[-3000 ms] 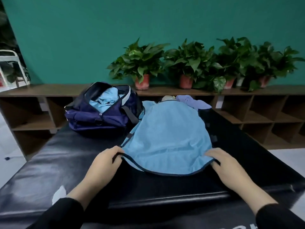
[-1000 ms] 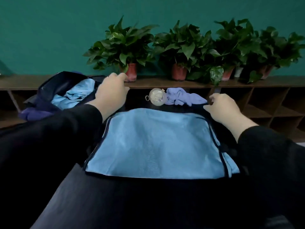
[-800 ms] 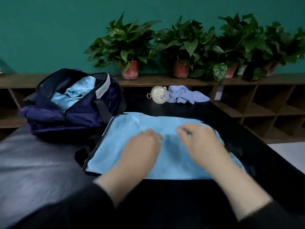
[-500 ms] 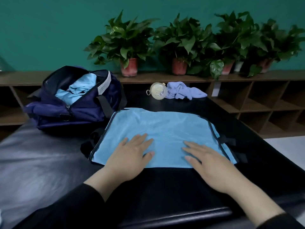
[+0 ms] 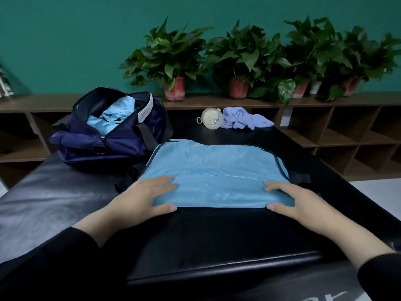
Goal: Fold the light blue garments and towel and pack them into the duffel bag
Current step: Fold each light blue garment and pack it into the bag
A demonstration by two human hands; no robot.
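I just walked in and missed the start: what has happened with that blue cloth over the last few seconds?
The light blue garment was folded away from the person, then smoothed flat. The left hand and right hand let go of its hem and now press its near corners. The duffel bag, purple cloth and plants stayed put.

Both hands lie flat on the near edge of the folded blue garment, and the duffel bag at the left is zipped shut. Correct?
Not quite. The head view shows the duffel bag unzipped and open, with light blue cloth inside. The rest holds: the left hand and right hand lie flat on the near edge of the folded garment.
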